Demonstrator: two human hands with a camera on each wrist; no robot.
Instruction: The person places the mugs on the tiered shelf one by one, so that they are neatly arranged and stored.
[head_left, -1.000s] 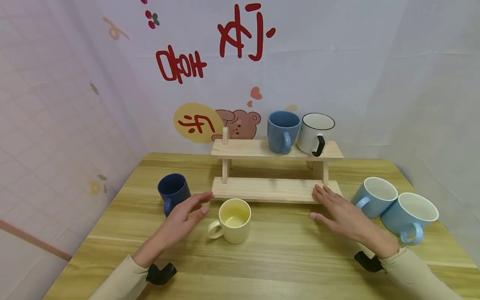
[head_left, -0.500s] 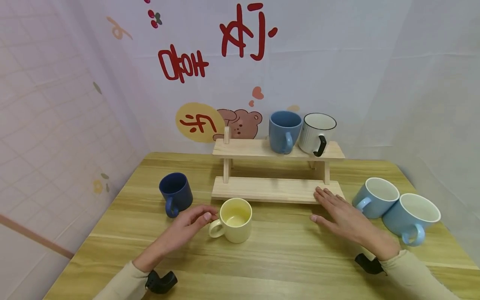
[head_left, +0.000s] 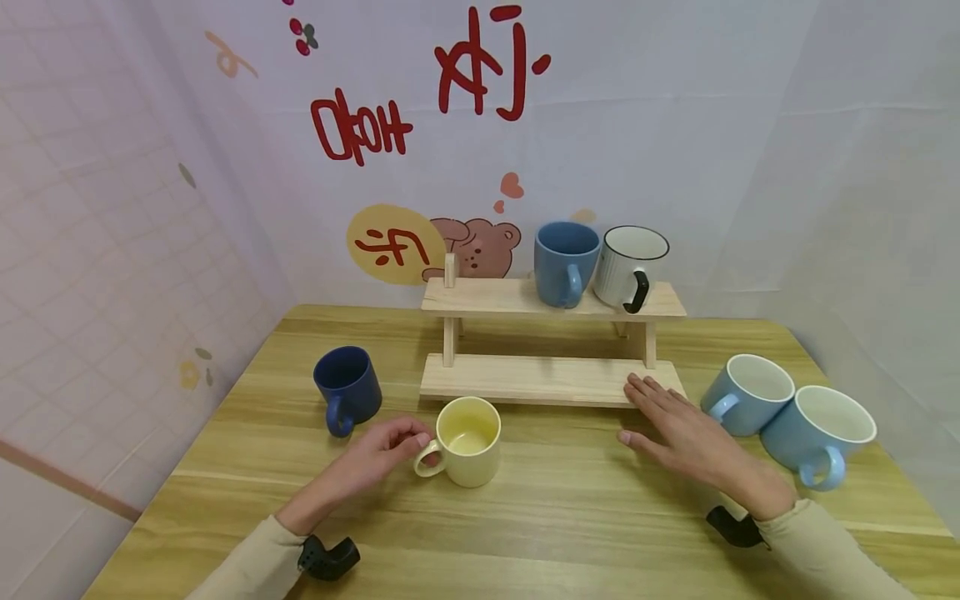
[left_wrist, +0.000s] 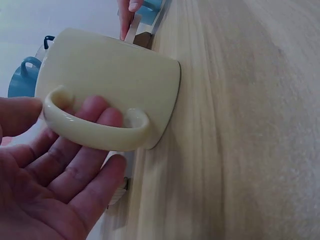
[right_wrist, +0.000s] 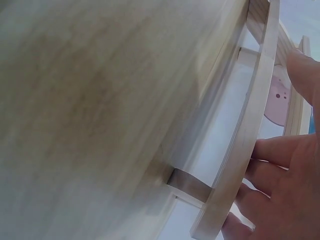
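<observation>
A pale yellow mug stands upright on the table in front of the rack. My left hand is at its handle; in the left wrist view two fingers pass through the loop and the thumb meets its upper end. Over on the right, my right hand rests with extended fingers on the right end of the lower shelf of the wooden two-tier rack. The right wrist view has those fingertips along the board's edge.
On the upper shelf stand a blue mug and a white black-rimmed mug. A dark blue mug is left of the rack. Two light blue mugs, one nearer the rack and one farther right, sit beside my right forearm.
My left hand has come down and right from beside the dark blue mug to the yellow mug's handle, fingers entering the loop. The right hand stays on the lower shelf.
</observation>
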